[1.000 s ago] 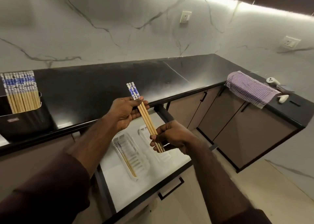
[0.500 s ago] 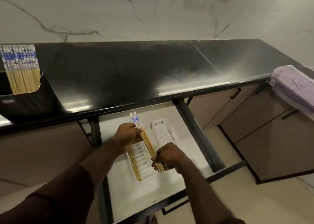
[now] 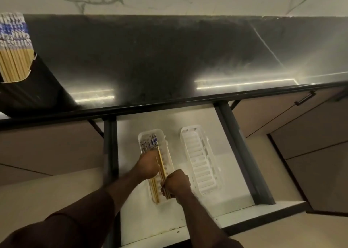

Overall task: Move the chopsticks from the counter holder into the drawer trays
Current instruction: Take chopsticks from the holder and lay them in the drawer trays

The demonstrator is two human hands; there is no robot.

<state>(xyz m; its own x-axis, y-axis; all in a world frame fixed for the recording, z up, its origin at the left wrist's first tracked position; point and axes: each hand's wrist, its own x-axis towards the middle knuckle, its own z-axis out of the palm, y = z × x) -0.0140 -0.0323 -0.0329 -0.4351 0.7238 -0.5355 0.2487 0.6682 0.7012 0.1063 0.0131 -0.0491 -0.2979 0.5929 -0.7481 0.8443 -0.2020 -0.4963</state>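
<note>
Counter (image 3: 150, 59) looms above our open drawer (image 3: 243, 153). Chopsticks (image 3: 161, 166), tan with blue-patterned tops, now lie low in the left tray (image 3: 169, 154), lowered from mid-air; our left hand (image 3: 147, 166) and right hand (image 3: 177, 183) curl around them.

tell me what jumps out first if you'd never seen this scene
First, the two hands low in the middle: the left hand and right hand both grip a bundle of chopsticks over the left tray in the open white drawer. Beside it to the right lies the right tray, which looks bare. Far left on the black counter, a dark holder is packed with blue-and-white-topped chopsticks.
</note>
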